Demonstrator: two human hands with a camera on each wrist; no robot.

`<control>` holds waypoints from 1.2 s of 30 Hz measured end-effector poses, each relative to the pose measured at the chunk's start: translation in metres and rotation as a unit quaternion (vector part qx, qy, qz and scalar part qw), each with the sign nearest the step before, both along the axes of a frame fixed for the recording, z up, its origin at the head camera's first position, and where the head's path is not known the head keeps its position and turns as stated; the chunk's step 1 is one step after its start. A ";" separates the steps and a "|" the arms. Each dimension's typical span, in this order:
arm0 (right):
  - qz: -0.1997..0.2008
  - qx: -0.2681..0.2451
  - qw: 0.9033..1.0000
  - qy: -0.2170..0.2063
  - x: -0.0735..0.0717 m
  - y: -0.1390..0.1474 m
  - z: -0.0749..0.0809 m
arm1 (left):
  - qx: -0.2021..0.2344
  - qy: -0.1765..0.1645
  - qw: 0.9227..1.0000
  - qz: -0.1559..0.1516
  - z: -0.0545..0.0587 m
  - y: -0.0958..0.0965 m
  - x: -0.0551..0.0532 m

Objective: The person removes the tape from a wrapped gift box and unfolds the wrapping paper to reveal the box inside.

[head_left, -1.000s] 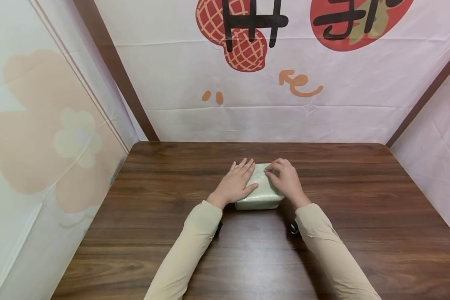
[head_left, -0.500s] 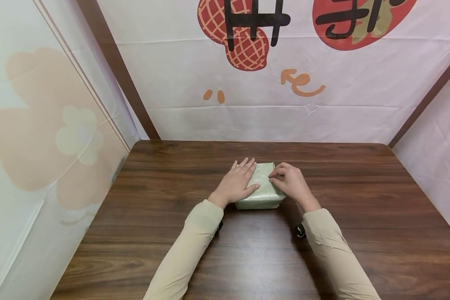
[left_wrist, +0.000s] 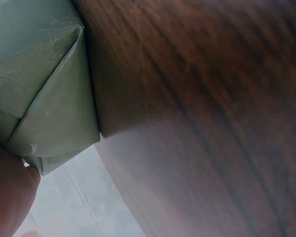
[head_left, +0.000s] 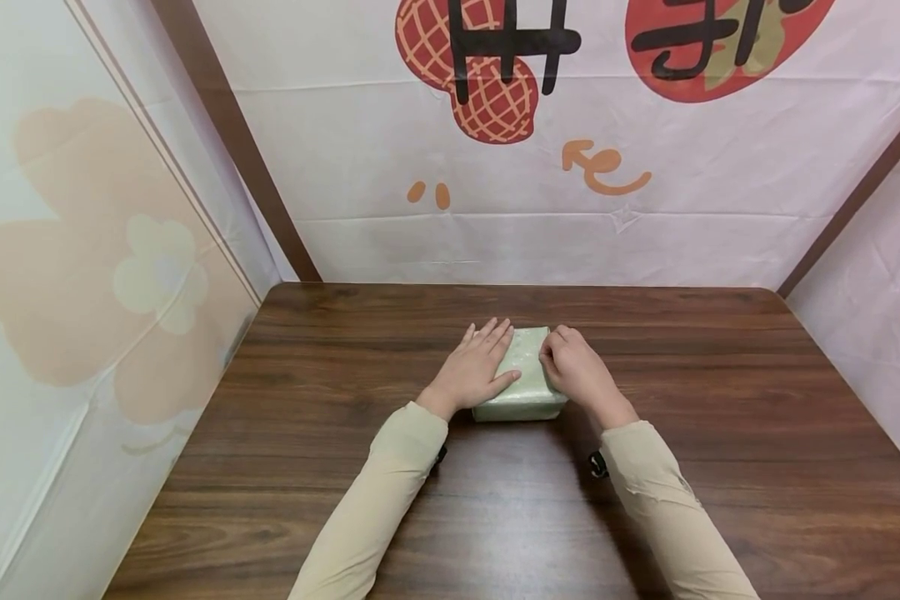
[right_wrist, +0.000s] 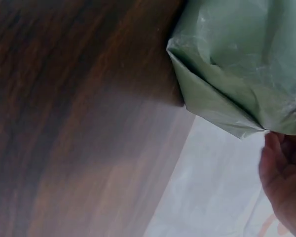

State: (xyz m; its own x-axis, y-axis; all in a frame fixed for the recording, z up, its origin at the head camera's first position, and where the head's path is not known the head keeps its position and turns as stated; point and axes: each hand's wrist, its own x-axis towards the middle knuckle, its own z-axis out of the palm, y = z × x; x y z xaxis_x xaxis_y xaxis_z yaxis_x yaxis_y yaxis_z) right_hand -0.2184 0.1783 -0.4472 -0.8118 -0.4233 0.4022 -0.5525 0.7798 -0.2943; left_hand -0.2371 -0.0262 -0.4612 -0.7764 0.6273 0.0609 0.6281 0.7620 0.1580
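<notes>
A pale green, brick-shaped pack [head_left: 527,362] in glossy plastic wrap lies on the table, slightly beyond its middle. Across its top left side my left hand [head_left: 471,368] rests flat, fingers spread and pointing away, thumb stretched over the top. My right hand [head_left: 579,373] is at the upper right edge, with fingers bent and the thumb against them. In the right wrist view, the tips of my right hand [right_wrist: 286,173] pinch the wrap at the top edge, above a folded end of the pack [right_wrist: 241,64]. The left wrist view has the pack's other folded end [left_wrist: 59,103].
The dark wood-grain table [head_left: 330,358] spreads around the pack on all sides. Behind it hangs a white printed cloth wall [head_left: 360,167], with another printed cloth panel [head_left: 60,250] along the left edge.
My right hand has moved a little rightward from the middle of the pack's top to its right edge, its fingers now bent more closely. My left hand stays flat in the same place.
</notes>
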 end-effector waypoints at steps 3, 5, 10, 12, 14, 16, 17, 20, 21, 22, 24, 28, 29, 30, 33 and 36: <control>-0.008 -0.031 0.998 -0.052 -0.001 0.000 -0.001 | -0.008 0.001 1.000 0.002 0.000 0.000 0.000; -0.023 -0.066 0.994 -0.088 -0.001 0.000 -0.002 | -0.009 0.000 1.000 0.003 0.000 0.000 0.000; -0.074 -0.148 0.978 -0.124 0.000 0.002 -0.004 | -0.008 0.003 1.000 0.002 -0.001 0.000 -0.001; -0.096 -0.180 0.970 -0.132 0.001 0.003 -0.006 | -0.008 0.003 1.000 0.002 -0.001 0.000 -0.001; -0.121 -0.213 0.958 -0.150 0.003 0.003 -0.007 | -0.004 0.003 1.000 0.002 -0.002 0.000 -0.001; -0.144 -0.244 0.944 -0.170 0.004 0.004 -0.009 | -0.003 0.003 1.000 0.001 -0.002 0.000 -0.001; -0.155 -0.259 0.937 -0.176 0.004 0.005 -0.010 | -0.004 0.002 1.000 0.002 -0.002 0.001 -0.001; -0.181 -0.297 0.918 -0.189 0.005 0.007 -0.015 | -0.002 0.002 1.000 -0.002 -0.002 0.000 0.000; -0.187 -0.308 0.913 -0.190 0.006 0.008 -0.016 | -0.003 0.003 1.000 -0.003 -0.002 0.000 0.000; -0.192 -0.320 0.908 -0.191 0.007 0.009 -0.018 | -0.001 0.005 1.000 -0.006 -0.002 -0.001 0.001; -0.201 -0.338 0.900 -0.190 0.008 0.010 -0.020 | -0.001 0.009 1.000 -0.008 -0.003 -0.001 0.001; -0.209 -0.373 0.880 -0.206 0.010 0.010 -0.021 | -0.004 0.012 1.000 -0.007 -0.002 -0.001 0.001; -0.210 -0.389 0.871 -0.213 0.009 0.010 -0.021 | -0.005 0.011 1.000 -0.006 -0.001 -0.001 0.001; -0.210 -0.410 0.860 -0.221 0.009 0.010 -0.021 | -0.006 0.012 1.000 -0.006 -0.001 -0.001 0.001; -0.208 -0.481 0.818 -0.236 0.008 0.010 -0.022 | -0.006 0.010 1.000 -0.006 0.000 0.000 0.000; -0.205 -0.532 0.786 -0.241 0.007 0.014 -0.024 | -0.007 0.007 1.000 -0.004 0.000 0.000 -0.001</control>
